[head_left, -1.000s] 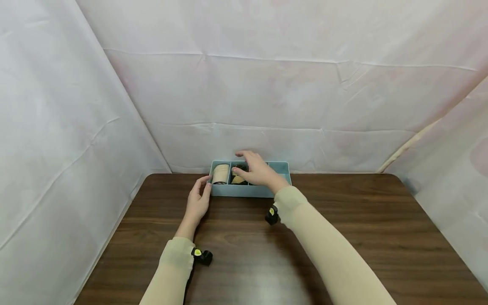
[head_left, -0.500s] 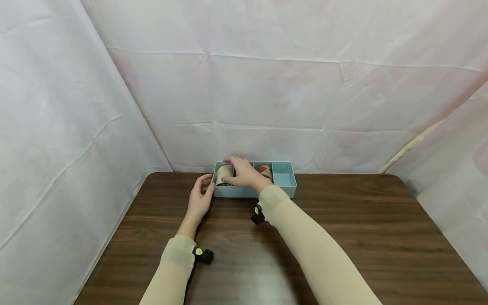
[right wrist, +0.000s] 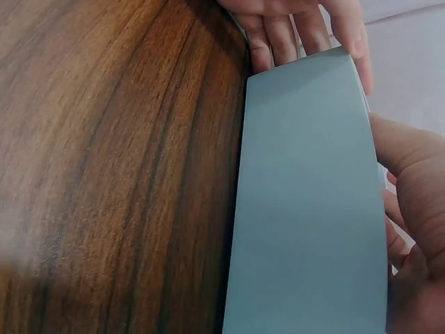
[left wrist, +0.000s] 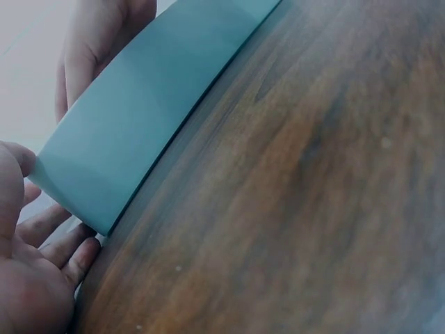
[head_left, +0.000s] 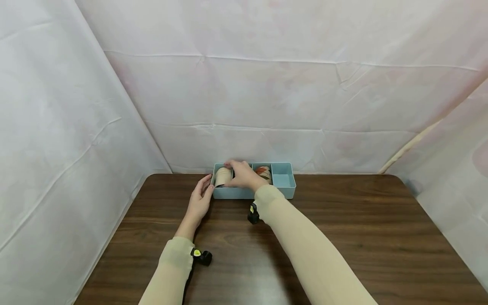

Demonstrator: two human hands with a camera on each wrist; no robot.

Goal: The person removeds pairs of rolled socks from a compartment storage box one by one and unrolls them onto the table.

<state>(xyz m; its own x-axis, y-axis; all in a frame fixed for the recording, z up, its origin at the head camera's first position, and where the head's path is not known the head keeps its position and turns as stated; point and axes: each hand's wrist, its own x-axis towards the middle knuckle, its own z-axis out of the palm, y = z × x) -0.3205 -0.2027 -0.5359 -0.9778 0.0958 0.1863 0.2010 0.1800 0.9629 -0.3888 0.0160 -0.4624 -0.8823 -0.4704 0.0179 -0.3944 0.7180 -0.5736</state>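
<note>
1. I see the blue box point(head_left: 232, 193) at the far edge of the wooden table point(head_left: 343, 233), near the pale cloth point(head_left: 267, 93).
2. The left hand point(head_left: 199, 200) touches the box's left end, fingers relaxed and loosely apart, thumb at the near corner.
3. I have the right hand point(head_left: 245, 176) over the box, thumb and fingers spread wide, reaching toward the left compartment; I cannot tell whether it grips anything.
4. The cream roll point(head_left: 223, 175) lies in that left compartment, between the two hands.
5. The patterned roll point(head_left: 263, 173), orange, white and dark, sits in the third compartment, just beside the right wrist, partly hidden from me.
</note>
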